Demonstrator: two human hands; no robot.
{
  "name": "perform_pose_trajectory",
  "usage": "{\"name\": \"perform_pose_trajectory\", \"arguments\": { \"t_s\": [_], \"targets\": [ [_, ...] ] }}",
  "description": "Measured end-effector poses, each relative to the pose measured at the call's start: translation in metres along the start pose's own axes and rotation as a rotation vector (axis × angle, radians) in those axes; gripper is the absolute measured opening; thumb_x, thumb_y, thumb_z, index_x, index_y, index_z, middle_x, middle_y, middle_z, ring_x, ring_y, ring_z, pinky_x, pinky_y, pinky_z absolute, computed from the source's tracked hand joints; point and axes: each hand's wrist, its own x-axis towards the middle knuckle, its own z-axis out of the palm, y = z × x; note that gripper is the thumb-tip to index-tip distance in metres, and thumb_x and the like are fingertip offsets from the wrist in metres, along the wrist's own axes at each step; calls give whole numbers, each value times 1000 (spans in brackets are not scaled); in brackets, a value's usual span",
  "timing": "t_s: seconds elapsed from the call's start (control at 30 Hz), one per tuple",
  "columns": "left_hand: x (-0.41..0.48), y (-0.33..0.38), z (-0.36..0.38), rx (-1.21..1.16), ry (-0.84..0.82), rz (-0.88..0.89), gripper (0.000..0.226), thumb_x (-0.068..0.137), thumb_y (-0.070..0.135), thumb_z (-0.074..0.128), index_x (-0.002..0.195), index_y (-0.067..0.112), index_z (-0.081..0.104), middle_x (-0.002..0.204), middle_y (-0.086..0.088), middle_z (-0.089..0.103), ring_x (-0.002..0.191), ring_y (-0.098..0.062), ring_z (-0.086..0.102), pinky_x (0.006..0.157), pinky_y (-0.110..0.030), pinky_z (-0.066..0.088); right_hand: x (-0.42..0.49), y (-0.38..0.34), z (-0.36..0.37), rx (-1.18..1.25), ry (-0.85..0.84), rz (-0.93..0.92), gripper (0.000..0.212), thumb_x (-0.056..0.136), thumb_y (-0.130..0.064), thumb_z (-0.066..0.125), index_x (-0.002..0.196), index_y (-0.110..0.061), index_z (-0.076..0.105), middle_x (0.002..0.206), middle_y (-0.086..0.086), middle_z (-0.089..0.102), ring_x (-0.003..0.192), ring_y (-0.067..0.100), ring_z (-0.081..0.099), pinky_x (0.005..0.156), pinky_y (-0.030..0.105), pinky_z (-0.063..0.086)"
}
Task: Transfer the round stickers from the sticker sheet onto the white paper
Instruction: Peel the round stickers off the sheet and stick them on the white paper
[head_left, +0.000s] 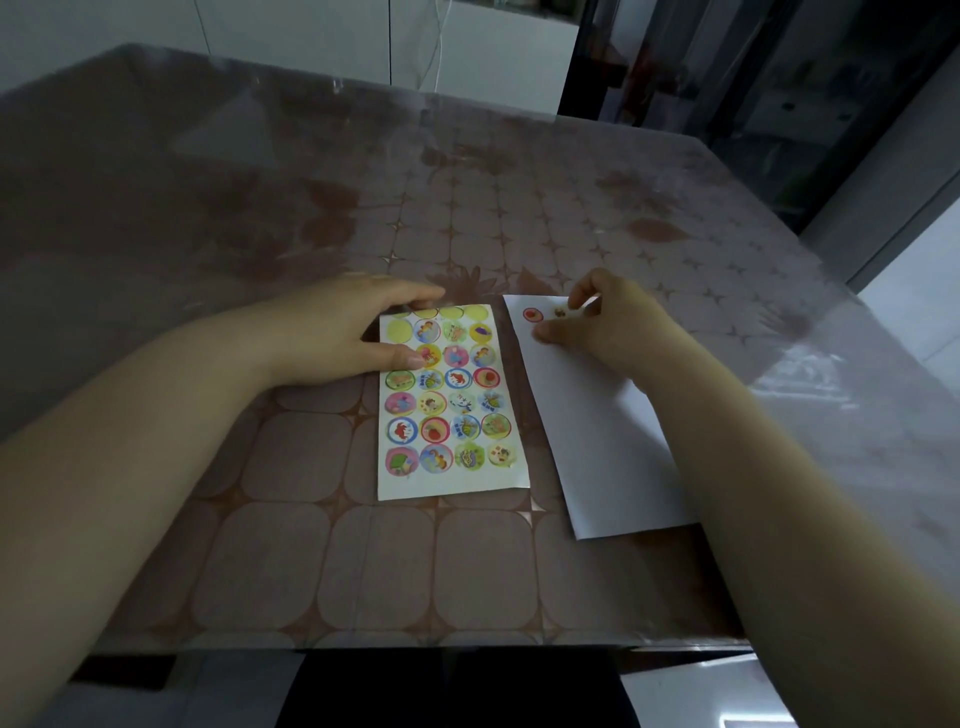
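Where the far end of the white paper (608, 441) lies beside the sticker sheet (452, 405), one red round sticker (532, 314) is seen already laid flat, and a second sticker (560, 312) sits just beside it, between the forefinger and thumb of the right hand (608, 327). The fingers of that hand are curled around the second sticker; whether it is pinched or only being pressed down cannot be told. The stickers are set side by side at the far edge, probably so that a row can be filled in order. The sheet is kept parallel to the paper and just apart from it, so each carry is short. Its far row (452, 313) shows bare yellow circles, while the rows nearer the person are full, so the task is judged to be at an early stage. The left hand (332, 332) is laid on the sheet's far left corner with fingers nearly straight, thumb on the printed face, apparently to pin the sheet against lifting while stickers are peeled. Both sheets are borne by a patterned surface (363, 561) under a clear cover.
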Motion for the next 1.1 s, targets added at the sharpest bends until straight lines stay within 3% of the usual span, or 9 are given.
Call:
{"name": "perform_pose_trajectory", "arguments": {
  "t_s": [0.1, 0.2, 0.27, 0.37, 0.43, 0.63, 0.77, 0.93, 1.1],
  "targets": [
    [0, 2, 0, -82, 24, 9, 68, 78, 31, 68, 138, 30, 35, 119, 14, 45, 111, -1, 39, 85, -13, 30, -1, -1, 4, -103, -29, -24, 31, 80, -42, 66, 86, -16, 49, 71, -8, 45, 76, 18, 48, 64, 27, 34],
    [0, 2, 0, -146, 66, 15, 73, 74, 25, 73, 136, 30, 36, 117, 12, 44, 106, -3, 44, 83, -1, 30, -5, -1, 9, -174, 23, -115, 23, 85, -37, 62, 83, -18, 49, 73, -5, 47, 75, 18, 47, 56, 26, 32],
    [0, 3, 1, -183, 93, 11, 75, 71, 23, 76, 135, 32, 37, 114, 10, 43, 102, -4, 45, 84, -3, 31, -10, -3, 15, -161, 140, -315, 14, 85, -29, 61, 82, -21, 51, 81, -6, 48, 73, 14, 46, 54, 21, 31],
    [1, 5, 1, -225, 138, -5, 81, 66, 24, 79, 135, 33, 37, 112, 8, 44, 100, -5, 48, 85, -7, 34, -19, -16, 27, -83, 181, -623, 9, 81, -25, 65, 88, -20, 62, 86, -7, 49, 72, 6, 45, 68, 27, 39],
    [1, 5, 1, -250, 146, -15, 83, 65, 24, 80, 135, 33, 37, 107, 11, 45, 98, -6, 49, 83, -7, 35, -22, -23, 36, -72, 166, -712, 17, 78, -27, 67, 92, -19, 68, 87, -6, 49, 78, 12, 50, 74, 37, 44],
    [4, 5, 1, -327, 137, -14, 88, 60, 22, 85, 134, 31, 38, 97, 26, 43, 89, -4, 50, 79, -12, 40, -19, -31, 55, -224, 325, -887, 22, 73, -31, 68, 91, -20, 74, 89, 4, 64, 81, 28, 58, 73, 34, 33],
    [6, 3, 4, -339, 164, 18, 81, 59, 14, 85, 127, 32, 46, 96, 20, 43, 84, 1, 48, 79, -17, 41, -20, -31, 57, -277, 411, -1008, 13, 72, -29, 70, 83, -22, 75, 84, -1, 68, 75, 26, 60, 74, 30, 30],
    [6, 2, 5, -346, 180, 23, 77, 59, 11, 84, 125, 30, 48, 94, 20, 41, 82, 3, 47, 76, -16, 39, -21, -31, 58, -269, 371, -970, 11, 69, -26, 71, 79, -23, 73, 82, -4, 68, 75, 24, 59, 74, 30, 30],
    [4, 0, 2, -377, 149, 14, 76, 58, 31, 78, 126, 35, 45, 100, 21, 46, 84, 6, 53, 88, -23, 44, -20, -32, 58, -161, 291, -862, 12, 71, -28, 69, 82, -23, 73, 83, -5, 67, 80, 22, 57, 74, 30, 30]
  ]
}}
